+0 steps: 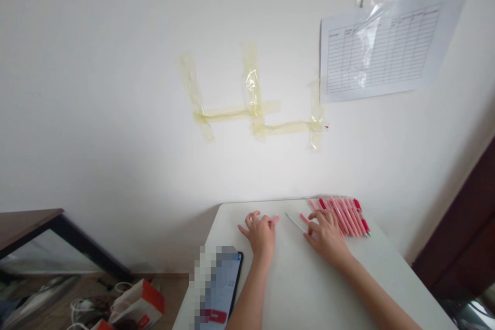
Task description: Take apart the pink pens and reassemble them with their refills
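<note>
My left hand (262, 235) pinches a short pink pen part (275, 219) between thumb and forefinger, just above the white table (297, 289). The other fingers of that hand are curled and spread. To the right, my right hand (327, 237) is closed at the lower end of a thin pale pen refill (294, 221), whose tip points up and left. A pink pen barrel (303, 218) shows partly beneath its fingers; whether they grip it too is hidden. Beside this hand lies a row of several pink and red pens (346, 216).
A phone (222, 289), partly blurred out, lies at the table's left. The table's back edge meets a white wall with yellowed tape (253, 87) and a printed sheet (382, 51). On the floor at left are a white-and-orange box (139, 304) and cables.
</note>
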### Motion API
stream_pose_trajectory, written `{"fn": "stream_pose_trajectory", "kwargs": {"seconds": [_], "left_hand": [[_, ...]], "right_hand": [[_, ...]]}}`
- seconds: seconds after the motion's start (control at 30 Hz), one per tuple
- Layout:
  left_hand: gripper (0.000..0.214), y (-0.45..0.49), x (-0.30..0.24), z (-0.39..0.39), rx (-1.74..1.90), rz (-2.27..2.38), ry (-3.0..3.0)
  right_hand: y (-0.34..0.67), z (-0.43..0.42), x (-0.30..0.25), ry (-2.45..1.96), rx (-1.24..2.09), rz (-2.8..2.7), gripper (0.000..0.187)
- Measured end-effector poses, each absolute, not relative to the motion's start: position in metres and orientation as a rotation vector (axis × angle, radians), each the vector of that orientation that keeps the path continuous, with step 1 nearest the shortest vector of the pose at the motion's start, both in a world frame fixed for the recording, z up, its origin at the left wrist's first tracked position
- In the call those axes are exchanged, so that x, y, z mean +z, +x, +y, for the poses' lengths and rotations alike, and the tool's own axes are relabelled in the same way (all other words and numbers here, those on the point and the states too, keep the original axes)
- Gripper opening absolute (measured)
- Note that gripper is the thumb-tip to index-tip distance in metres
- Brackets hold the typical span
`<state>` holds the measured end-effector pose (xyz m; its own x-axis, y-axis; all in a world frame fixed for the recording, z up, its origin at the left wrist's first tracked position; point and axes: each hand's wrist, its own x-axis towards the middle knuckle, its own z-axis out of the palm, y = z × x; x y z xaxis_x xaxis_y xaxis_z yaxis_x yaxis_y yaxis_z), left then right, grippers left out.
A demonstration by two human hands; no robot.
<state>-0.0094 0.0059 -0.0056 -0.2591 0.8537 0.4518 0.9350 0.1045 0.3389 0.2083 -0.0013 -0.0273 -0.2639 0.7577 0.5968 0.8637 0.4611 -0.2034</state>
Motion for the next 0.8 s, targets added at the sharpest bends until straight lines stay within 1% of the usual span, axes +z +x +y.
{"fn": "stream_pose_trajectory", "kwargs": {"seconds": [0.2, 0.33, 0.73, 0.8], "left_hand": [[0.036, -0.011, -0.004, 0.006, -0.806, -2.243, -1.83], [0.037, -0.009, -0.003, 0.006, -0.81, -2.244, -1.838], [0.03, -0.008, -0.001, 0.006, -0.836, -2.246, -1.833], [0.025, -0.008, -0.002, 0.006, -0.857, -2.247, -1.845]], "right_hand": [[0.218, 0.003, -0.027, -1.335, -0.251, -2.021, 0.018], [0.221, 0.004, -0.025, -1.325, -0.265, -1.997, 0.021], [0.223, 0.005, -0.026, -1.348, -0.262, -1.967, 0.023], [0.225, 0.006, -0.027, -1.347, -0.263, -1.955, 0.024]]}}
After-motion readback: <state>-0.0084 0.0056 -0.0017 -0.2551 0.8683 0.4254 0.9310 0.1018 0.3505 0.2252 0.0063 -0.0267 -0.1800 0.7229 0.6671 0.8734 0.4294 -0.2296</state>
